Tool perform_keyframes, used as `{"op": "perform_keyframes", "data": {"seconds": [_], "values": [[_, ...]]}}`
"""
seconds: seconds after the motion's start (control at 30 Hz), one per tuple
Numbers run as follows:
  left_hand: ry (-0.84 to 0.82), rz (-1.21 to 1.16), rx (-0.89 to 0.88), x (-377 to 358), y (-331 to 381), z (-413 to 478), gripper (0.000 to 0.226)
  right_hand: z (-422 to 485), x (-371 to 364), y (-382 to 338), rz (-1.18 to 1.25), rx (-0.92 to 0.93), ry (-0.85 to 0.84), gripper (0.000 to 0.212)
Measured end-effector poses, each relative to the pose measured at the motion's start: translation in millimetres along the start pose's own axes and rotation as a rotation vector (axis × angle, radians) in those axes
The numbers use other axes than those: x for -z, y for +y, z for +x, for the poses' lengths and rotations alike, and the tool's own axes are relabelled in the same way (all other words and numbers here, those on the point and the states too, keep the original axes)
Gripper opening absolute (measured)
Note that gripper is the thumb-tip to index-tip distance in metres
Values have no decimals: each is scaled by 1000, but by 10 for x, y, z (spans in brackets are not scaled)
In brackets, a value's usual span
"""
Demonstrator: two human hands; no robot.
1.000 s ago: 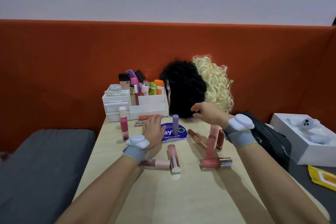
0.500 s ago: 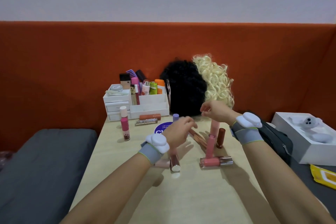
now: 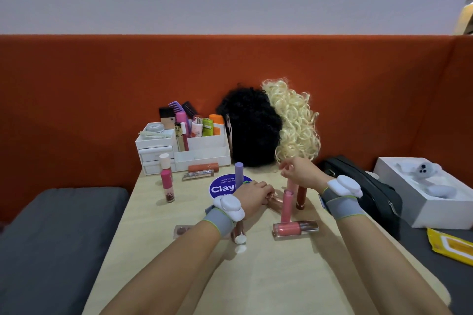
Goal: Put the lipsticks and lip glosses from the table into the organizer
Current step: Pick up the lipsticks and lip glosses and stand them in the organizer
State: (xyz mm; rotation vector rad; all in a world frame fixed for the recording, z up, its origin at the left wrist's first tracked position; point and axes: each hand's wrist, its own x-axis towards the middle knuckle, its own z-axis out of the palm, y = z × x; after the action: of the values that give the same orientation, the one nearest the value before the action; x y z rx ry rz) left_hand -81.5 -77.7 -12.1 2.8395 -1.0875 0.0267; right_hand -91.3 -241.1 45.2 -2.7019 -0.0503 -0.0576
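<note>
The white organizer point(image 3: 202, 158) stands at the table's back left, with combs and bottles in its rear slots. Loose lip tubes lie in front of it: an orange one point(image 3: 203, 167) and a glittery one point(image 3: 198, 174). A pink bottle point(image 3: 167, 181), a purple tube point(image 3: 238, 174), a pink tube point(image 3: 286, 206) and a dark red tube point(image 3: 301, 195) stand upright. A pink gloss point(image 3: 294, 229) lies flat. My left hand point(image 3: 253, 194) is closed over one end of a rose-gold gloss point(image 3: 276, 201) lying on the table. My right hand point(image 3: 299, 171) hovers behind the upright tubes, fingers curled, nothing visible in them.
A white-capped tube point(image 3: 239, 236) and a brownish tube point(image 3: 181, 230) lie under my left forearm. A black wig point(image 3: 249, 125) and a blond wig point(image 3: 297, 125) stand behind. A black bag point(image 3: 371, 186), a white box point(image 3: 399, 186) and a yellow packet point(image 3: 450, 245) sit at the right.
My left hand has swung right, from beside the blue round sticker to the rose-gold gloss, and closed on it. My right hand has stayed almost in place.
</note>
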Motion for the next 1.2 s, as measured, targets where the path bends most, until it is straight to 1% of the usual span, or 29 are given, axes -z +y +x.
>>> {"op": "perform_keyframes", "data": {"seconds": [0.13, 0.23, 0.33, 0.43, 0.47, 0.53, 0.67, 0.8, 0.9, 0.97, 1.03, 1.07, 1.13, 1.2], "values": [[83, -224, 35, 74, 5, -55, 31, -7, -13, -18, 45, -2, 38, 31], [207, -417, 83, 177, 14, -113, 30, 3, 15, -45, 60, 3, 57, 31], [442, -540, 174, 272, 12, -182, 31, 7, 37, -47, 68, 9, 99, 30], [695, -605, 196, 350, -73, -298, 34, 14, 55, -85, 72, 14, 138, 27], [752, -631, 196, 370, -127, -350, 33, 16, 49, -112, 83, 19, 149, 27], [801, -697, 223, 416, -265, -460, 30, 33, 42, -158, 105, 32, 190, 25], [775, -721, 289, 358, -588, -720, 27, 48, 27, -262, 121, 58, 273, 25], [646, -716, 350, 247, -700, -929, 28, 64, -6, -511, 107, 136, 329, 23], [533, -685, 403, 131, -780, -993, 33, -4, -40, -762, 117, 249, 368, 22], [463, -688, 418, 64, -850, -1006, 34, -105, -90, -939, 118, 330, 350, 21], [431, -727, 409, 18, -910, -1018, 33, -218, -173, -1095, 104, 400, 269, 21], [436, -749, 392, 13, -931, -1031, 31, -269, -227, -1161, 93, 437, 197, 20], [437, -772, 361, -12, -974, -1062, 25, -348, -384, -1260, 36, 492, -4, 19], [412, -774, 358, -46, -993, -1095, 24, -401, -559, -1312, -68, 496, -234, 22]]}}
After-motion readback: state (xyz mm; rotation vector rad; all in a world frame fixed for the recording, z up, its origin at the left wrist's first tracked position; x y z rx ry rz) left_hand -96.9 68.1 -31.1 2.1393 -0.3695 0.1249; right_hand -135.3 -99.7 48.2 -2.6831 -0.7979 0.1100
